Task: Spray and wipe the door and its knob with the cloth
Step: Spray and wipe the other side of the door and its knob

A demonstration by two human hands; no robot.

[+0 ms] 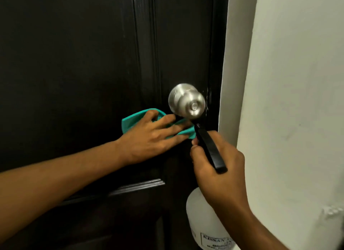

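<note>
A dark panelled door [83, 63] fills the left of the head view, with a round silver knob [188, 101] near its right edge. My left hand [149, 138] presses a teal cloth [130, 122] flat against the door just below and left of the knob, fingers spread straight. My right hand [217, 167] grips the black trigger head of a white spray bottle [202, 221]. Its nozzle sits right under the knob, beside the cloth's right corner.
A white wall [288, 100] and the door frame edge [226, 82] stand close on the right. A raised moulding [137, 187] crosses the door below my left forearm.
</note>
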